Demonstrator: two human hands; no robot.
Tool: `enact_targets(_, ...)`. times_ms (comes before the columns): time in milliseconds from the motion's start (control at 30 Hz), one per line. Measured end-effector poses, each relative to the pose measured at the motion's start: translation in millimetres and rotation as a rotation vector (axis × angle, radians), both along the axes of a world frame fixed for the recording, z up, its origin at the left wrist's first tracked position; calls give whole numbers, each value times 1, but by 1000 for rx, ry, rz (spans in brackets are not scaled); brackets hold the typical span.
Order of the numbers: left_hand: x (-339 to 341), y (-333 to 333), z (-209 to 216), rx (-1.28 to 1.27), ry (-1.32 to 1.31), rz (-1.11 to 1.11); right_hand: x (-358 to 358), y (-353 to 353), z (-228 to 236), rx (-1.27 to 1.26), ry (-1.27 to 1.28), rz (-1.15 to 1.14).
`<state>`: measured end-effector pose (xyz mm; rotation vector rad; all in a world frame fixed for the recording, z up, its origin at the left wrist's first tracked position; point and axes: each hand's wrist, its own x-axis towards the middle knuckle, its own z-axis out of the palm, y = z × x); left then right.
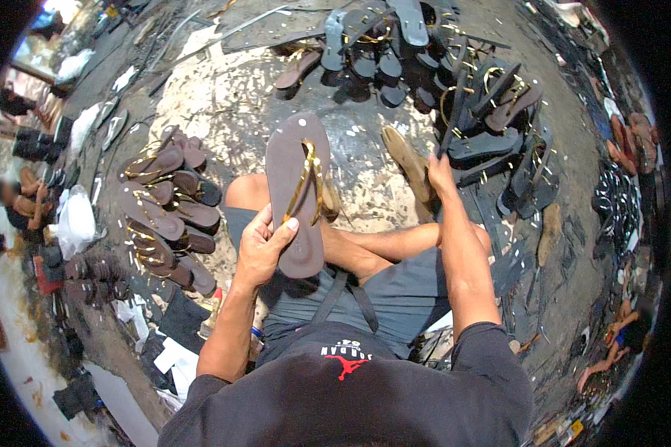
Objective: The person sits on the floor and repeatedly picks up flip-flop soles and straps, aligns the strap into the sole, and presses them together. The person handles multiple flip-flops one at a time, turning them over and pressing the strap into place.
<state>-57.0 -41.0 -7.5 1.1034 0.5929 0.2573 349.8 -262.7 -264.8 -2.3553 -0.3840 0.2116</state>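
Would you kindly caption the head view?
Left hand holds a brown sandal; right hand reaches toward a sandal pile.

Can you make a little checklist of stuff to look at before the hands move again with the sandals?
1. Left hand grips the brown sandal firmly: ok.
2. Gold strap sits on that sandal: ok.
3. Right hand has hold of the dark strip: cannot tell, fingers hidden.
4. Finished pile lies close on the left: ok.
5. Dark sandals lie within the right hand's reach: ok.
6. Floor free of scraps: not ok, littered.
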Motion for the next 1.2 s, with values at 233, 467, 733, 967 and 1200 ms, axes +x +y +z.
enact_targets(233, 10, 16, -17, 143, -40, 276, -106, 52, 17, -302, 12, 508)
enact_targets(467, 19, 62, -21, 767, 174, 435, -183, 60, 151, 573, 567, 324)
enact_targets(733, 40, 50, -20, 1135, 112, 401, -290, 45, 259, 652, 406, 425)
enact_targets(967, 24, 59, 9, 517, -231, 227, -290, 65, 263, 715, -172, 462)
enact_targets(1200, 69, 71, 72, -238, -862, 33, -319, 62, 260, 852, -237, 485)
